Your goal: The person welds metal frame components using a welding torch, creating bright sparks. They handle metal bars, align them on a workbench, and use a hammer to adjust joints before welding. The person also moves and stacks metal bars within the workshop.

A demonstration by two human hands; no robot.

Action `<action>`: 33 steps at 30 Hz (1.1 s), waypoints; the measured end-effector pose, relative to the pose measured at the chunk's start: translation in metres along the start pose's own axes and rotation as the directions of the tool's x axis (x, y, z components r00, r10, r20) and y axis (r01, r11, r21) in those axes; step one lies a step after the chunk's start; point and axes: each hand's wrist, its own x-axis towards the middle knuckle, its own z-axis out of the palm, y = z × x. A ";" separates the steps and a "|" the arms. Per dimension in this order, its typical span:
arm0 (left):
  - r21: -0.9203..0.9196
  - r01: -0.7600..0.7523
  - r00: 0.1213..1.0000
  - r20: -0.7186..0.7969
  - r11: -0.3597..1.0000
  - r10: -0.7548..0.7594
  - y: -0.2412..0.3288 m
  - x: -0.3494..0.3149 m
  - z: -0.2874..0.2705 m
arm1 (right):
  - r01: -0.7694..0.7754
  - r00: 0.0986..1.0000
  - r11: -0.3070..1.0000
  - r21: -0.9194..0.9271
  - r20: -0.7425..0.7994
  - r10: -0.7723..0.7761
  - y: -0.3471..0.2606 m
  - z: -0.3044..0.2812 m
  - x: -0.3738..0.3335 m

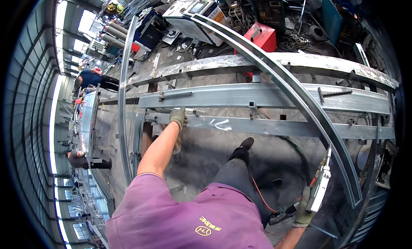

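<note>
Right grip (304,209) around white tool (321,187), left grip (178,119) at grey beam (266,126)

1. Handheld tool (321,187): white and silver body, slim metal tip. Pose: raised clear of the floor, slightly tilted, tip toward the upper edge of the view. Location: lower right.
2. Steel beam (266,126): long, gray, flat-faced (pale white marks show left of its midpoint). Pose: lengthwise, left to right. Location: across the middle of the view.
</note>
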 end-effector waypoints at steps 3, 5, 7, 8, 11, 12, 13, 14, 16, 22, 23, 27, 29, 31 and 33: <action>-0.035 0.147 0.989 0.040 0.989 -0.145 0.020 0.107 0.019 | -0.042 0.999 0.991 -0.124 -0.038 0.037 -0.006 0.052 -0.006; -0.088 0.214 0.975 0.079 0.973 -0.207 0.015 0.198 -0.005 | -0.006 0.999 0.952 -0.306 -0.034 -0.005 -0.035 0.095 -0.008; -0.048 0.291 0.955 0.074 0.956 -0.287 0.014 0.244 0.027 | 0.067 0.997 0.872 -0.485 0.004 -0.074 -0.068 0.131 -0.012; -0.078 0.285 0.958 -0.009 0.955 -0.286 0.013 0.257 0.037 | 0.149 0.988 0.838 -0.525 0.046 -0.146 -0.093 0.156 -0.010; -0.070 0.229 0.973 0.048 0.971 -0.226 0.029 0.297 0.052 | 0.327 0.945 0.741 -0.586 0.198 -0.261 -0.116 0.200 -0.006; -0.089 0.218 0.974 0.080 0.972 -0.211 0.030 0.322 0.047 | 0.455 0.890 0.688 -0.566 0.265 -0.371 -0.119 0.214 -0.003; -0.104 0.212 0.973 0.109 0.972 -0.201 0.028 0.341 0.049 | 0.470 0.881 0.669 -0.576 0.264 -0.392 -0.112 0.222 -0.003; -0.115 0.213 0.972 0.129 0.970 -0.198 0.025 0.358 0.051 | 0.411 0.911 0.662 -0.627 0.270 -0.311 -0.119 0.231 -0.004; -0.132 0.207 0.970 0.158 0.969 -0.186 0.019 0.377 0.052 | 0.279 0.960 0.712 -0.644 0.216 -0.181 -0.116 0.242 -0.016; -0.197 0.159 0.973 0.195 0.967 -0.120 -0.008 0.394 -0.010 | -0.071 0.987 0.986 -0.149 0.132 0.091 -0.105 0.259 -0.039; -0.187 0.146 0.974 0.200 0.971 -0.107 -0.003 0.380 -0.010 | -0.218 0.973 0.973 0.073 0.087 0.212 -0.091 0.258 -0.045; -0.389 0.090 0.933 0.354 0.917 0.059 -0.006 0.351 -0.062 | 0.058 0.998 0.982 -0.181 -0.028 -0.064 -0.125 0.238 -0.038; -0.308 -0.116 0.989 0.051 0.944 0.138 0.007 0.325 -0.056 | 0.281 0.938 0.836 -0.471 -0.051 -0.344 -0.133 0.214 -0.032; -0.257 -0.215 0.976 -0.077 0.942 0.202 0.015 0.249 -0.031 | 0.334 0.902 0.794 -0.508 -0.071 -0.425 -0.131 0.205 -0.021; -0.209 -0.324 0.944 -0.010 0.923 0.329 0.049 0.133 0.000 | 0.375 0.858 0.785 -0.493 -0.136 -0.495 -0.120 0.181 -0.022</action>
